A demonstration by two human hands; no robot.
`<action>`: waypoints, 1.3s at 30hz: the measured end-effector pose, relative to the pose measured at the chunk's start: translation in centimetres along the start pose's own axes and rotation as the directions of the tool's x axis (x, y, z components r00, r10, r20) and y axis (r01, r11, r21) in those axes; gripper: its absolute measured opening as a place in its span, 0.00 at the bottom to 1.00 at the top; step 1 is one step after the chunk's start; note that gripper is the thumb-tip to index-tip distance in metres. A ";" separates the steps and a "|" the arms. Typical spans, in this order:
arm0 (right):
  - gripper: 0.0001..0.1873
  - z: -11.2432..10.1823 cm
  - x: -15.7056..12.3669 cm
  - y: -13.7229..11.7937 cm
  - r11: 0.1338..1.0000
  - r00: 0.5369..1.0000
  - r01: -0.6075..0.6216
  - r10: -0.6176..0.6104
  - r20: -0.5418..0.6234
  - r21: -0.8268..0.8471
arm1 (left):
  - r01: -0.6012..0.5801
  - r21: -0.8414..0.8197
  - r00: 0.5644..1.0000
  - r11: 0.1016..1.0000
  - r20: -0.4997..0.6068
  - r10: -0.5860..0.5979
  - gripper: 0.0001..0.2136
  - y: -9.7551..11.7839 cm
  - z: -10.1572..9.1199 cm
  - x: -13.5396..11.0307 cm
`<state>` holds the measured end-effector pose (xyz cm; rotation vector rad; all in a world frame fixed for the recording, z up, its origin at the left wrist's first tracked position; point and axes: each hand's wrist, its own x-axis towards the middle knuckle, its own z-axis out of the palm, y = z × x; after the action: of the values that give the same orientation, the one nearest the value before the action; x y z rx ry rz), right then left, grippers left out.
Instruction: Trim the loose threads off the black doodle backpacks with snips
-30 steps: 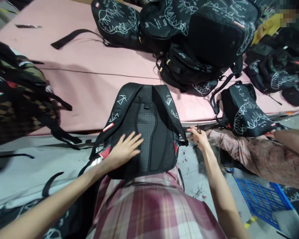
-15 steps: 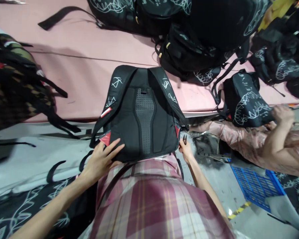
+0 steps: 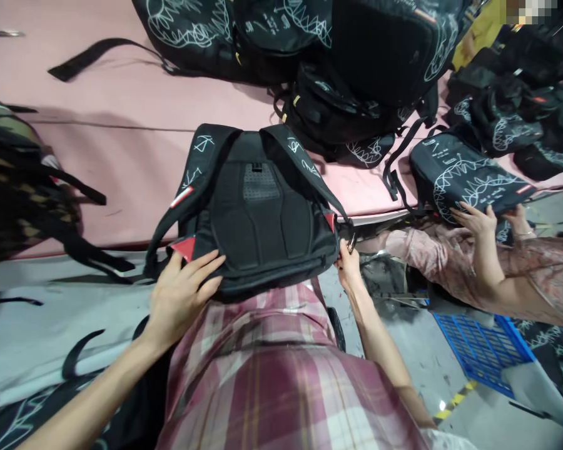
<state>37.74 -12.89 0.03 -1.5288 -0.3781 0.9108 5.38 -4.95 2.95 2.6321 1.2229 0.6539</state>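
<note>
A black backpack (image 3: 272, 234) lies across my lap and the table edge, with its padded back panel and both shoulder straps facing up. White scribble prints mark the straps, and a red triangle shows at each lower side. My left hand (image 3: 181, 290) grips the lower left corner, fingers over the panel and the thumb partly hidden. At the lower right corner, my right hand (image 3: 350, 267) is closed around small dark thread snips (image 3: 353, 242), their blades pointing up and away. That hand also touches the bag's side.
A pink-topped table (image 3: 122, 156) runs across, bearing piled black backpacks (image 3: 272, 37). A camouflage-patterned bag (image 3: 14, 194) sits at left. On the right, a co-worker's hands (image 3: 478, 220) rest on another black backpack (image 3: 464, 169). A blue plastic crate (image 3: 483, 350) stands on the floor.
The backpack's lower edge has tipped up, so its bottom now shows more. Both my hands stay at its corners. The co-worker's hands have shifted on their backpack, which has turned. My view has moved slightly.
</note>
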 end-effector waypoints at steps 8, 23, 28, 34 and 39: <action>0.19 1.1 1.9 -3.9 0.862 0.929 0.318 -0.367 -0.053 -0.395 | 0.031 0.011 0.999 0.999 0.011 -0.031 0.19 0.7 2.6 6.5; 0.13 2.6 -1.0 -4.6 0.172 0.886 0.342 -0.387 0.256 -0.924 | -0.022 -0.072 1.000 0.997 -0.015 0.021 0.29 -2.9 4.0 2.9; 0.14 3.8 -2.0 -4.6 0.314 0.921 0.295 -0.346 0.180 -0.902 | -0.102 -0.113 0.988 0.988 -0.126 0.088 0.27 -3.4 5.3 2.3; 0.11 3.9 -2.9 -4.6 0.414 0.921 0.321 -0.345 0.179 -0.852 | -0.137 -0.120 0.974 0.983 -0.198 0.112 0.27 -3.3 5.5 2.4; 0.09 11.0 -7.6 -1.9 0.274 0.787 0.616 -0.172 0.593 -0.738 | -0.127 -0.124 0.974 0.984 -0.202 0.100 0.25 -2.2 6.1 2.9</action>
<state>25.48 -10.37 4.96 -2.0483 -1.7990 0.5473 8.35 -1.14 -2.29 2.5872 1.0369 1.0002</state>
